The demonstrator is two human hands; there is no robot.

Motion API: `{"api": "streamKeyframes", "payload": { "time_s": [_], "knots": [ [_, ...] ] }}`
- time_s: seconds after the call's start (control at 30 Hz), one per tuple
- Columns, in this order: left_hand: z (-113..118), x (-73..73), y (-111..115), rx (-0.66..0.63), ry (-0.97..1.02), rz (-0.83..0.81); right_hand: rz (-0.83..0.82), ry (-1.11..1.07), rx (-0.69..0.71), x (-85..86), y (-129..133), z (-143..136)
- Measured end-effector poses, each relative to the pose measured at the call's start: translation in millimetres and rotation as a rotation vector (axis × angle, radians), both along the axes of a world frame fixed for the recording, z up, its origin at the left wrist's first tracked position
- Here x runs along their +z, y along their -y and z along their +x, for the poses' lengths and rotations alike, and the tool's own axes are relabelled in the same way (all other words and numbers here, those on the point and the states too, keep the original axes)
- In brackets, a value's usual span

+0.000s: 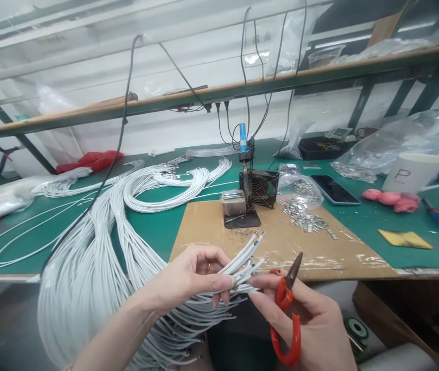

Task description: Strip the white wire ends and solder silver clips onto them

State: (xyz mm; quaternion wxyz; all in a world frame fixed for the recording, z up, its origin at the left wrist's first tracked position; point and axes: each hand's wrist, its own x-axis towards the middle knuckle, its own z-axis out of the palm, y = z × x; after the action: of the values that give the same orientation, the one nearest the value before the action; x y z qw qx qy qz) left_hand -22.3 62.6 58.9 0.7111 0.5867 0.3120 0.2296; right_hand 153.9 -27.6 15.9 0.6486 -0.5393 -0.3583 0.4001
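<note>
Basically, left hand (194,275) pinches white cables (238,261) at five o'clock, probably keeping ends exposed. Right hand (315,322), four o'clock, grips scissors (295,335), seemingly freeing thumb and index; can't tell if those pinch cable. Two hands, one scissors, one phone (335,189), one mug (412,174); cables uncountable.

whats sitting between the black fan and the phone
A clear plastic bag and small metal pieces lie between the fan and the phone, as the head view shows.
</note>
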Motion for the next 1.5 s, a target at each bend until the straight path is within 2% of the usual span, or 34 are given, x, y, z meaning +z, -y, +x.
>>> {"api": "streamKeyframes", "payload": {
  "time_s": [0.17,0.77,1.03,1.37,1.5],
  "knots": [
    [1,0.3,6,0.048,0.028,0.004,0.058,0.010,-0.041,2.8,-6,-5],
    [0,1.2,12,0.064,0.009,-0.016,0.009,-0.020,-0.009,8.3,-5,-7],
    [-4,-0.7,15,0.058,-0.011,0.007,0.095,-0.047,0.013,9.4,-5,-7],
    [3,9.4,25,0.037,0.037,0.051,0.059,0.068,0.050,7.9,-2,-5],
    [5,7.3,24,0.095,0.024,0.021,0.130,0.276,0.008,0.9,1,9]
  ]
}}
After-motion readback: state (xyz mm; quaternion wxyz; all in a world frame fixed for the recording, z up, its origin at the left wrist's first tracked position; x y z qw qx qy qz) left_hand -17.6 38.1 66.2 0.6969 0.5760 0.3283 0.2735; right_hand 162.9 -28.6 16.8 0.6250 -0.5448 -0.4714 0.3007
